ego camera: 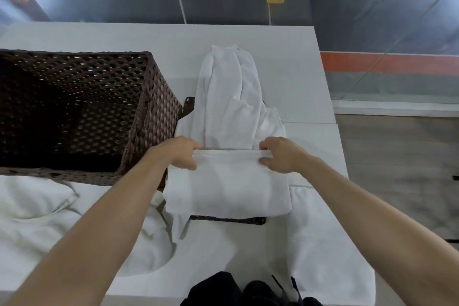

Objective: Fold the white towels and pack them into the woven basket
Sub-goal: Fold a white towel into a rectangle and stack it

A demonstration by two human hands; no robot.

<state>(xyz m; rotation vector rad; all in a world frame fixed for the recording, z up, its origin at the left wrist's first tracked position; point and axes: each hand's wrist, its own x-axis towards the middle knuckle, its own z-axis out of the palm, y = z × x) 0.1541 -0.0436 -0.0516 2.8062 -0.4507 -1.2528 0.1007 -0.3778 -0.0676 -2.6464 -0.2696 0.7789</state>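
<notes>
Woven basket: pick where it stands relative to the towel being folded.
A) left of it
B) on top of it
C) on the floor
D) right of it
A: the woven basket stands on the table, left of the half-folded white towel.

The basket (159, 112) sits at the table's (285, 57) left, a folded towel (228, 181) just right, loose towels (49, 218) along the near edge.
</notes>
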